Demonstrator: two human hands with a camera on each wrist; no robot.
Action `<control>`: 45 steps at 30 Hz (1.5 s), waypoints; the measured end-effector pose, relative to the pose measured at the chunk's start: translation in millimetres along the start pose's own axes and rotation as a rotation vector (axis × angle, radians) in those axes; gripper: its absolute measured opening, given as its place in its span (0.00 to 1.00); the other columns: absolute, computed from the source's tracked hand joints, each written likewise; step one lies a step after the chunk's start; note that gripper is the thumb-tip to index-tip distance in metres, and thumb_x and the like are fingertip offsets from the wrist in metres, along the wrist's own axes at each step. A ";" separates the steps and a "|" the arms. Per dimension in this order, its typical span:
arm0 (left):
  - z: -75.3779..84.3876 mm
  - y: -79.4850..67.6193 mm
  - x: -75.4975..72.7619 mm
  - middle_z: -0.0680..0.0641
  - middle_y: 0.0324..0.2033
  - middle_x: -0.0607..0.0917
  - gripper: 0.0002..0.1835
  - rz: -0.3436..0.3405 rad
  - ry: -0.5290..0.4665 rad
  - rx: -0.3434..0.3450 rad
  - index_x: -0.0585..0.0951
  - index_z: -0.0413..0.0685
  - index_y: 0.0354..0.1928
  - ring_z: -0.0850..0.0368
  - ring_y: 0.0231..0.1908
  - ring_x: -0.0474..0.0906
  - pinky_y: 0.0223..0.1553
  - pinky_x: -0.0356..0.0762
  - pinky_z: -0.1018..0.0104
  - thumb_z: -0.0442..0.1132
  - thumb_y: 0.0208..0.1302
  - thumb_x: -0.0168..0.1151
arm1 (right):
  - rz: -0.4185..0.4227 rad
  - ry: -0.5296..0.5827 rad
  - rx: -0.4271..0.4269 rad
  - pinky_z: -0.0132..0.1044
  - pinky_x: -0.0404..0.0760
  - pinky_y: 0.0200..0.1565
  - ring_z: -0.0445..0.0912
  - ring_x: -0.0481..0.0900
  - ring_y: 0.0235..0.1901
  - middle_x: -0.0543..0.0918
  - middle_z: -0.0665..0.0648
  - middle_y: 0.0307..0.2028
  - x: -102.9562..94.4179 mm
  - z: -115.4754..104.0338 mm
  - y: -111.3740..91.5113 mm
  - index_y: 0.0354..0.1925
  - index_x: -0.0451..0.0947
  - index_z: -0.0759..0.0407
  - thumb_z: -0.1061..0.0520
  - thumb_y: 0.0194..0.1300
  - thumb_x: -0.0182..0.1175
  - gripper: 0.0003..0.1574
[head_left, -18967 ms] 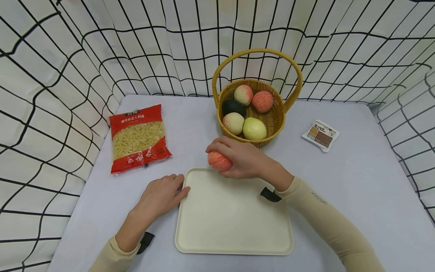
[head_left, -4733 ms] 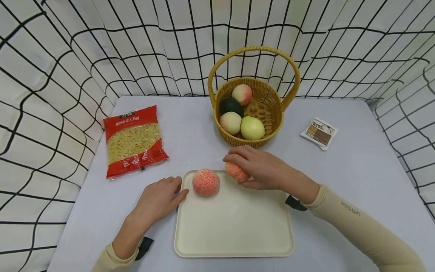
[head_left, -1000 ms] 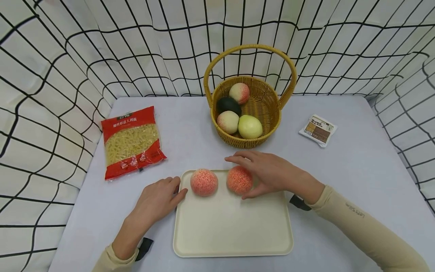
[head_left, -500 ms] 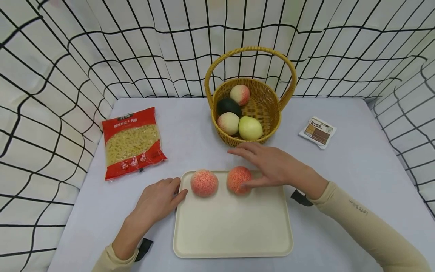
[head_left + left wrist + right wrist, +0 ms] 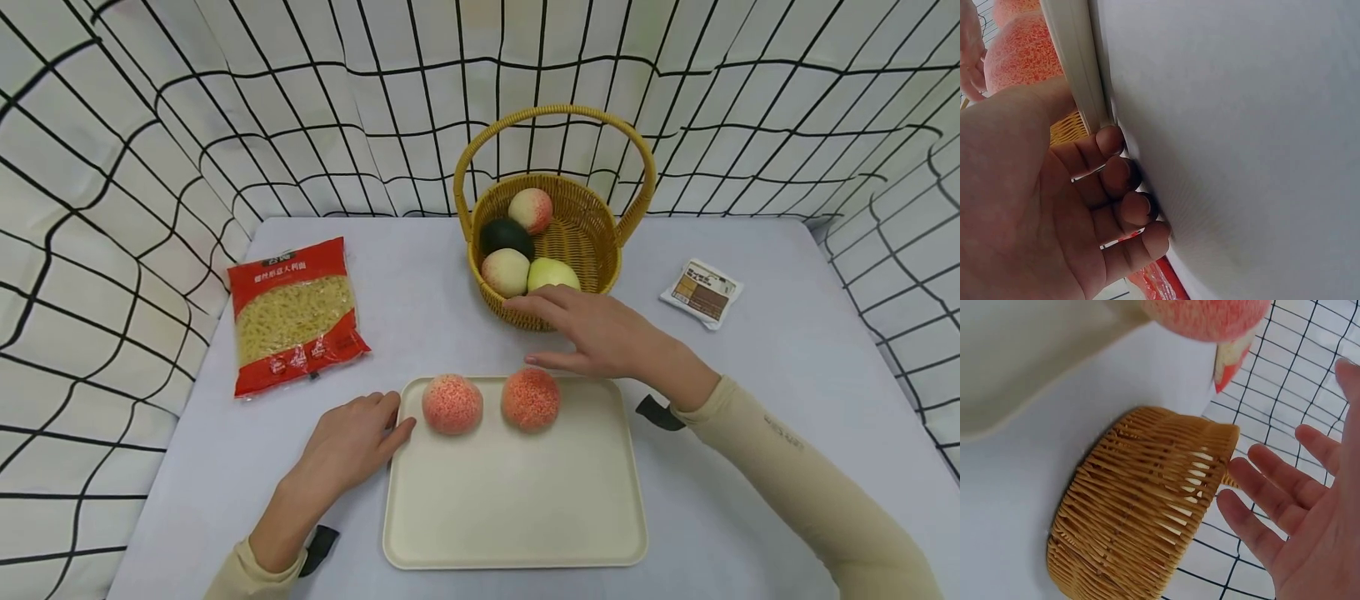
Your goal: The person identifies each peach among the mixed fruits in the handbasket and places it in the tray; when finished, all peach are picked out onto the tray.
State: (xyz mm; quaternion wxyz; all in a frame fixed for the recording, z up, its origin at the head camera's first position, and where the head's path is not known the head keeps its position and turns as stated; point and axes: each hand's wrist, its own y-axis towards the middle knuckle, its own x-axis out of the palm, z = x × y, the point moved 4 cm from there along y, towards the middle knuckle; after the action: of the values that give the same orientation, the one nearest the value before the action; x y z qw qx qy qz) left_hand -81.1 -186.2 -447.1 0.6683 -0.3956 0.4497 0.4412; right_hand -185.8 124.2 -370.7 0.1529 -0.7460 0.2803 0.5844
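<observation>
Two speckled red-pink peaches lie side by side along the far edge of a cream tray. My left hand holds the tray's left rim near the far corner, thumb over the edge and fingers curled against the outside. My right hand hovers with spread fingers at the front of a woven basket, holding nothing; the right wrist view shows its fingertips beside the rim. In the basket are two paler peaches, a dark green avocado and a yellow-green pear, partly covered by that hand.
A red bag of pasta lies on the left of the white table. To the right is a small white and brown packet. Black grid netting surrounds the back and sides. The basket's tall handle arches above it.
Both red-pink peaches came from the basket to the tray, one after the other. My right hand has let go of the second and moved up to the basket. My left hand stays put.
</observation>
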 end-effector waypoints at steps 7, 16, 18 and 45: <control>-1.3 0.3 -0.8 0.54 0.23 0.73 0.14 0.005 0.001 0.003 0.75 0.52 0.33 0.59 0.25 0.67 0.26 0.63 0.66 0.49 0.73 0.66 | 0.050 -0.010 0.028 0.50 0.85 0.58 0.50 0.82 0.60 0.82 0.55 0.64 -4.7 13.5 13.8 0.75 0.70 0.45 0.37 0.76 0.63 0.36; -2.8 -0.3 -2.6 0.53 0.23 0.72 0.14 0.007 -0.010 0.002 0.75 0.53 0.33 0.59 0.25 0.67 0.26 0.62 0.66 0.49 0.73 0.66 | 0.070 0.006 0.096 0.56 0.75 0.71 0.55 0.76 0.69 0.77 0.57 0.69 -5.1 33.3 26.3 0.75 0.71 0.48 0.37 0.79 0.58 0.34; -2.9 0.2 -3.1 0.53 0.22 0.72 0.15 0.012 -0.008 0.001 0.74 0.53 0.33 0.59 0.25 0.66 0.26 0.62 0.66 0.50 0.73 0.67 | 0.068 0.012 0.121 0.56 0.74 0.72 0.55 0.75 0.70 0.76 0.57 0.70 -5.7 39.2 28.5 0.75 0.71 0.47 0.37 0.79 0.57 0.34; -5.3 -5.2 -2.8 0.53 0.23 0.72 0.14 -0.029 -0.040 -0.031 0.75 0.53 0.34 0.59 0.25 0.66 0.25 0.62 0.65 0.50 0.73 0.67 | -0.032 -0.017 0.319 0.62 0.69 0.75 0.63 0.66 0.77 0.65 0.66 0.77 -34.3 101.3 69.5 0.79 0.63 0.51 0.35 0.80 0.54 0.40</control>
State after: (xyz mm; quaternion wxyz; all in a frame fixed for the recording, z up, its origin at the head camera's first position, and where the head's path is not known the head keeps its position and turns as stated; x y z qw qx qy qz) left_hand -78.2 -193.3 -445.3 0.6773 -0.4034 0.4237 0.4461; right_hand -312.4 133.4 -358.3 0.2810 -0.7117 0.3563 0.5362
